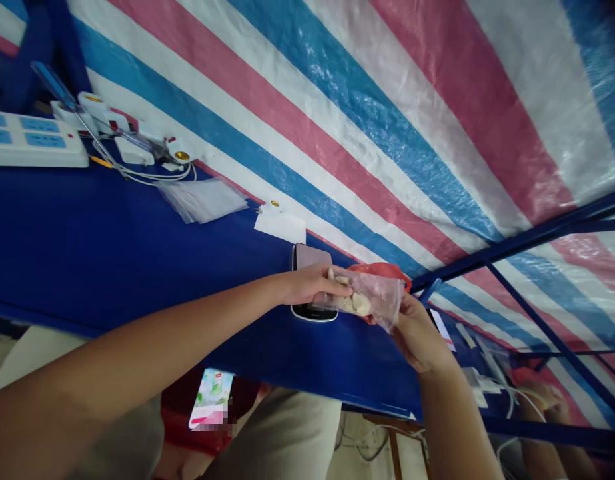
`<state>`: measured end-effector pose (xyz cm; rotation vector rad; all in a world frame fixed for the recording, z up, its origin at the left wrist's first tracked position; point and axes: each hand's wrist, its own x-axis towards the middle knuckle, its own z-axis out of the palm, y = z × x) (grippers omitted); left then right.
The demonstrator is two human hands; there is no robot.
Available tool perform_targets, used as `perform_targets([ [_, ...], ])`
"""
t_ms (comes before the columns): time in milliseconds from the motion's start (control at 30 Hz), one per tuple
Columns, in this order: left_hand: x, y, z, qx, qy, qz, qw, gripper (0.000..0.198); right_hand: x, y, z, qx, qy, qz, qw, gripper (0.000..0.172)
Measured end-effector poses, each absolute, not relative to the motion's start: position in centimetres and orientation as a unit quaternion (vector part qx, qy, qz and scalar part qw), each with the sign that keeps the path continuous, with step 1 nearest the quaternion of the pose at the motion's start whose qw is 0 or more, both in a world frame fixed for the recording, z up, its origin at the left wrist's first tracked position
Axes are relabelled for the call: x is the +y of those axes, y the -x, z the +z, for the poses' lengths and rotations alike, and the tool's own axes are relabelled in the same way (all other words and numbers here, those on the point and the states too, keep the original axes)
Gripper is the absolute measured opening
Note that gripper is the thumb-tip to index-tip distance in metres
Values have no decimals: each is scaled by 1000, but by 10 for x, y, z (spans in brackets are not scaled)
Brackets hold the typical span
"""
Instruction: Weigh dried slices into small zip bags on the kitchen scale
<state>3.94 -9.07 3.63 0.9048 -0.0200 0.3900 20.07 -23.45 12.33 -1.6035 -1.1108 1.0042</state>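
Note:
A clear plastic bag (384, 293) with several pale, cream-coloured pieces (360, 304) inside is stretched between my two hands. My left hand (310, 285) pinches its left end, fingers closed around the plastic by the pieces. At the other end, my right hand (420, 333) grips the edge between thumb and fingers. Below my left hand lies a small digital scale (313, 256) with a pale top and a dark front, partly covered by the hand. A red plastic bag (382, 269) sits behind the clear one, mostly hidden by it.
On the blue table (112, 247) lie a stack of clear bags (204, 200), a white card (280, 225), cables and a power strip (32, 140). Striped sheeting rises behind. A lit phone (212, 398) is below the table edge. Another person's hands (542, 400) show at right, beyond a blue frame.

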Motion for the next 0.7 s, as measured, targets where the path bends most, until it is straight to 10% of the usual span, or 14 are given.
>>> perform_targets([
  [267, -118, -31, 44, 61, -482, 264, 833, 38, -262, -196, 113, -450, 626, 449, 452, 45],
  [700, -147, -6, 38, 92, -471, 54, 876, 37, -280, -195, 120, -526, 572, 509, 371, 38],
])
